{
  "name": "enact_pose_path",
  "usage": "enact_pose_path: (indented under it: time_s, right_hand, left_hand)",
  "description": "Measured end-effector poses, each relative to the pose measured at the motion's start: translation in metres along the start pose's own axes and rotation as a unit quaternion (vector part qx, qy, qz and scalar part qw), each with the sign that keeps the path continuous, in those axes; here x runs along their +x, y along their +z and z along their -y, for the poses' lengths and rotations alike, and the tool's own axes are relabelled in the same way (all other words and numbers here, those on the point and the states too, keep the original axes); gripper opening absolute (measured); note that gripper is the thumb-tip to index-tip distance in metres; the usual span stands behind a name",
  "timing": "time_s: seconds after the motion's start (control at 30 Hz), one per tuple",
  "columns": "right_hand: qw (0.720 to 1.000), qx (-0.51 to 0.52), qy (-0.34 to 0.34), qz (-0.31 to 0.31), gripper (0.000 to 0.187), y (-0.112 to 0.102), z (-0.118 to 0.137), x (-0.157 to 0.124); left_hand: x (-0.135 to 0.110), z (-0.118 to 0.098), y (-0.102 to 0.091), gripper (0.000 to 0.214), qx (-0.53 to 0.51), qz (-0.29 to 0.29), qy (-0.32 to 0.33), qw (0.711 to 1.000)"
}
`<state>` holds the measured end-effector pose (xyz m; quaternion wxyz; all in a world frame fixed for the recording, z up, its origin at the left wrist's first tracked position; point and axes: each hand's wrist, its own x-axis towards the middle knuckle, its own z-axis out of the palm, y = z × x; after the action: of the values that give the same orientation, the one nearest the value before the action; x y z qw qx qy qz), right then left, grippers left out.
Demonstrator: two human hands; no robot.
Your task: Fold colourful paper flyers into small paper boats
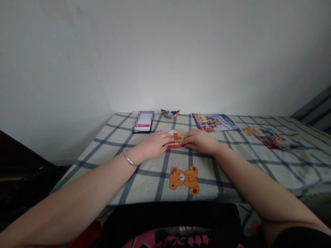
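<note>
Both hands press a small red-and-orange folded paper [176, 140] flat near the middle of the surface [155, 179], apparently setting a crease. The left hand [155, 144] and right hand [198, 140] lie palm-down, fingers together, their tips on the paper's two ends. A sharp fold calls for firm, even pressure along the edge. The paper looks thin and glossy, the checked cloth soft. A paper boat [170, 113] sits at the far edge.

A checked cloth [144, 179] covers the table, with an orange bear [184, 179] printed near the front edge. By the white wall [165, 51] lie a phone [142, 122] and a paper boat [170, 113], well apart. Two flyers [214, 122] [274, 138] lie flat to the right.
</note>
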<state>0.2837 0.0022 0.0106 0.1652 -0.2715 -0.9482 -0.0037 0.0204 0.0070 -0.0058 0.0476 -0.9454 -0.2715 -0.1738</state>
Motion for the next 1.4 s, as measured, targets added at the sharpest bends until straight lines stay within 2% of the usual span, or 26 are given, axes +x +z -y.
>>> enact_pose_path:
  time_s: [0.23, 0.4, 0.73, 0.97, 1.23, 1.4]
  right_hand:
    - [0.999, -0.046, 0.019, 0.001, 0.018, 0.0, 0.007, 0.002]
    - [0.999, -0.016, 0.043, -0.006, 0.013, 0.001, 0.01, 0.003]
    - [0.997, 0.022, 0.068, -0.012, 0.007, 0.004, 0.008, 0.002]
    - [0.997, 0.006, 0.07, -0.006, 0.009, 0.003, 0.01, 0.002]
    - [0.994, -0.023, 0.104, -0.014, 0.024, 0.004, 0.012, 0.003]
    - [0.994, -0.059, 0.089, -0.007, 0.023, 0.003, 0.017, 0.006]
  left_hand:
    - [-0.003, -0.005, -0.003, 0.036, 0.001, 0.006, -0.002, 1.0]
    - [-0.004, -0.008, -0.003, 0.04, 0.006, 0.01, -0.002, 1.0]
    - [0.0, -0.01, -0.003, 0.027, 0.004, 0.006, -0.014, 1.0]
    - [0.001, -0.011, -0.003, 0.027, 0.011, 0.004, -0.019, 1.0]
    - [0.004, -0.008, 0.001, 0.026, 0.018, -0.004, -0.021, 1.0]
    - [0.004, -0.006, 0.002, 0.025, 0.014, -0.009, -0.017, 1.0]
